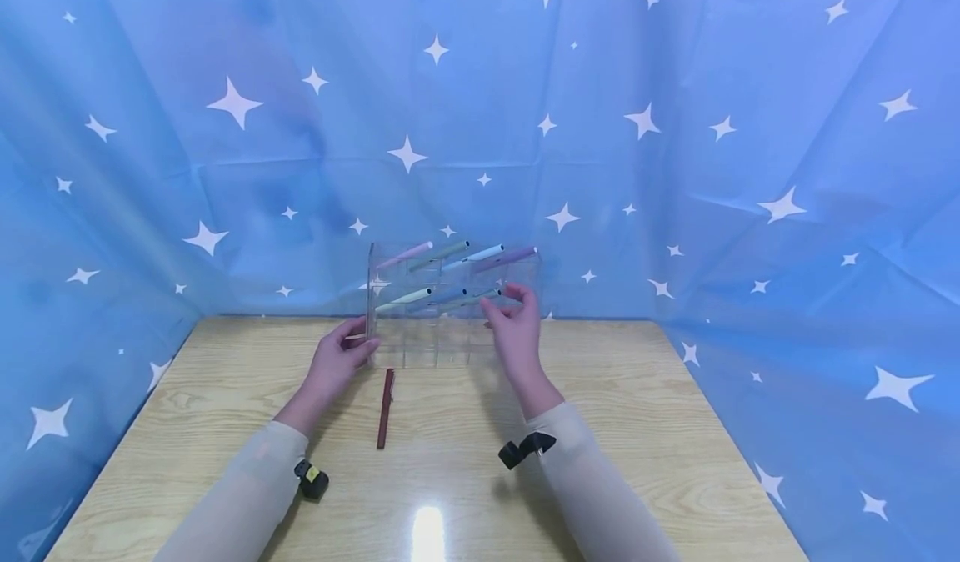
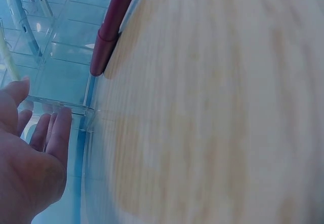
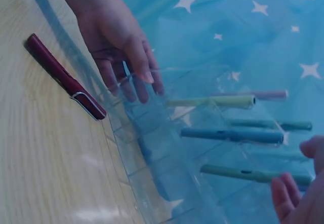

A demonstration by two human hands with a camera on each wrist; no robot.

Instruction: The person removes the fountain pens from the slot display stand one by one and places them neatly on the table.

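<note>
A clear pen rack (image 1: 420,353) stands at the back of the table, with several pens lying tilted in its upper two rows. My left hand (image 1: 337,362) holds the rack's left side panel, thumb on one face and fingers on the other. At the right end of the second row, my right hand (image 1: 517,337) has thumb and forefinger spread apart around the end of a green pen (image 3: 243,173). In the right wrist view its fingertips (image 3: 284,188) are close by that pen; whether they touch is unclear. A dark red pen (image 1: 386,408) lies on the table before the rack.
The top row has pink, dark green, light blue and purple pens (image 1: 506,259). A pale green pen (image 1: 405,299) and a blue pen (image 1: 447,297) lie left of the green one. Behind the wooden table (image 1: 225,395) hangs a blue star-patterned curtain (image 1: 480,112).
</note>
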